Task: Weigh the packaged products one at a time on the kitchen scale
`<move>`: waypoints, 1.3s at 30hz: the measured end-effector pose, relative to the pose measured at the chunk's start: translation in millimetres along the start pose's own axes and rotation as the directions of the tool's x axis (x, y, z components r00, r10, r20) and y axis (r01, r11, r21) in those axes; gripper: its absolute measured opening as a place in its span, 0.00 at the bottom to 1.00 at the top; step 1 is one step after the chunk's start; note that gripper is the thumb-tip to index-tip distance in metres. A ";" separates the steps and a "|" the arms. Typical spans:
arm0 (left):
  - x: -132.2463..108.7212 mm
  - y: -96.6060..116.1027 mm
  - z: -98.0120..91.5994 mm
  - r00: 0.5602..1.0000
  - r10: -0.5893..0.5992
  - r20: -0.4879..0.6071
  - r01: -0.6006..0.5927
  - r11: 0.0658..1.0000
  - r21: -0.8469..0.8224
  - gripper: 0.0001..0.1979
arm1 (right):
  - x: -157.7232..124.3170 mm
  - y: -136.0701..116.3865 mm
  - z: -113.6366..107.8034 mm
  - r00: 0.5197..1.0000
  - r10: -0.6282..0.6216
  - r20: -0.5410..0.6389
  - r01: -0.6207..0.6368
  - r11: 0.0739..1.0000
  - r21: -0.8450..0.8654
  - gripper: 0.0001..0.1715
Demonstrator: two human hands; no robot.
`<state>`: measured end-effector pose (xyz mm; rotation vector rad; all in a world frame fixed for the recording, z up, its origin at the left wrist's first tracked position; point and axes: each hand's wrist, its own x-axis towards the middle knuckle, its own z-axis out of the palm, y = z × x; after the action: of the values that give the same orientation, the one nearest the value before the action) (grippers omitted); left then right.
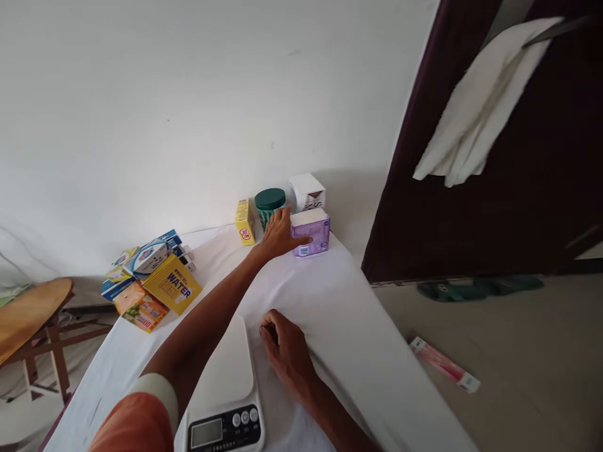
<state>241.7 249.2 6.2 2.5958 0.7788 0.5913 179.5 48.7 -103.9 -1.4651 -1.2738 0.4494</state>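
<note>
My left hand reaches to the back of the table, fingers and thumb spread. Its thumb lies across the front of a purple soft pack, perhaps a tissue pack; its fingers are at the pack's left side, in front of a jar with a dark green lid. Whether the fingers touch the jar I cannot tell. My right hand rests loosely curled on the white cloth, with nothing visible in it. Beside it, to the left, lies a white kitchen scale with a dark display panel, partly covered by my left arm.
A yellow box and a white box stand by the wall. Several boxes are heaped at left, including a yellow WATER box and an orange box. A wooden stool and a pink-white box are off the table.
</note>
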 end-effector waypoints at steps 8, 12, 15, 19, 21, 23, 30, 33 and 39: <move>34.7 -0.1 20.8 0.999 -0.003 0.054 0.005 0.999 -0.036 0.42 | 1.0 3.4 4.3 0.999 -0.020 -0.027 0.020 1.000 -0.002 0.08; 12.0 3.1 6.0 0.999 -0.040 0.034 0.041 0.999 -0.035 0.29 | 0.9 1.3 2.4 1.000 -0.010 -0.029 0.010 1.000 0.004 0.08; -22.1 4.4 -22.3 0.996 -0.090 -0.015 0.089 0.995 -0.048 0.26 | 0.8 -0.9 0.9 1.000 -0.002 -0.027 0.002 1.000 0.009 0.09; -91.5 6.5 -81.3 0.979 -0.158 -0.130 0.149 0.986 -0.073 0.31 | 1.6 -1.1 1.2 1.000 0.002 -0.018 -0.002 1.000 0.016 0.09; -134.7 7.3 -110.5 0.970 -0.178 -0.164 0.179 0.984 -0.005 0.34 | 2.0 -0.4 1.8 1.000 0.006 -0.014 -0.006 1.000 0.023 0.08; -180.2 5.8 -132.2 0.957 -0.218 -0.192 0.237 0.968 0.081 0.35 | 2.0 0.2 2.1 1.000 0.013 -0.013 -0.013 1.000 0.027 0.08; -299.1 -10.7 -143.6 0.916 -0.295 -0.272 0.342 0.928 0.147 0.32 | 1.3 -2.8 0.0 0.999 0.039 0.015 -0.040 0.998 0.046 0.08; -312.2 -8.5 -138.8 0.920 -0.298 -0.256 0.342 0.928 0.147 0.29 | 1.6 -4.5 -1.4 0.998 0.047 0.033 -0.049 0.997 0.051 0.07; -315.0 -6.1 -128.3 0.897 -0.313 -0.313 0.344 0.938 0.046 0.45 | 1.4 -5.1 -2.2 0.997 0.056 0.054 -0.058 0.997 0.049 0.08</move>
<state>-62.7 98.2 22.2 2.4045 1.3464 0.8717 179.5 48.0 -98.2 -1.4583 -1.2552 0.5574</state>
